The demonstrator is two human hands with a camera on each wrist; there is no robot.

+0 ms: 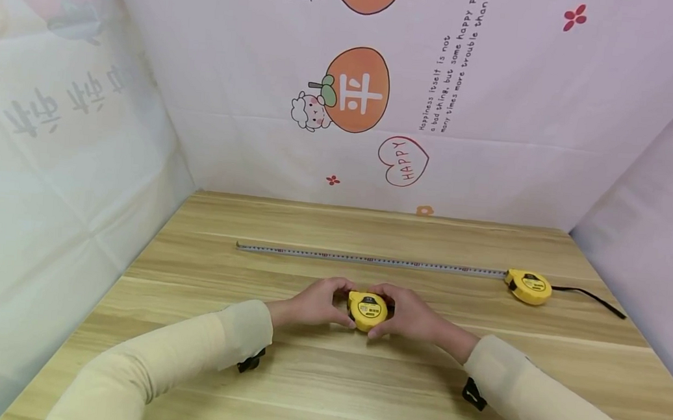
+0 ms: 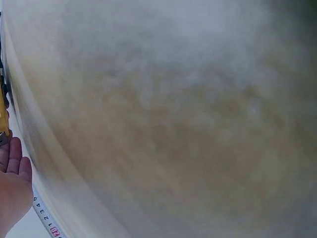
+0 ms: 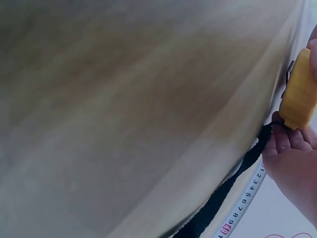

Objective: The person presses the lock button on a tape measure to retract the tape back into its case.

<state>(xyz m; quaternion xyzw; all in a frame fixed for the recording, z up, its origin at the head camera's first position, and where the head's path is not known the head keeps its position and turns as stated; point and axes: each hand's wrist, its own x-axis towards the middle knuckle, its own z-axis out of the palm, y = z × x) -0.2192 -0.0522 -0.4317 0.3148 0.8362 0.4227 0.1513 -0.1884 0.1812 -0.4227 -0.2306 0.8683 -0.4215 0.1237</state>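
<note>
A yellow tape measure with a black label is between both hands near the middle of the table. My left hand grips its left side, thumb in front and fingers behind. On the opposite side my right hand holds it the same way. In the right wrist view its yellow case shows between thumb and fingers, with a black strap trailing from it. Only a sliver of the case appears in the left wrist view, beside the left fingers.
Behind the hands, a second yellow tape measure lies at the right, its blade drawn out leftward across the wood-grain table. Its black strap extends right. Printed white cloth hangs at the back and sides.
</note>
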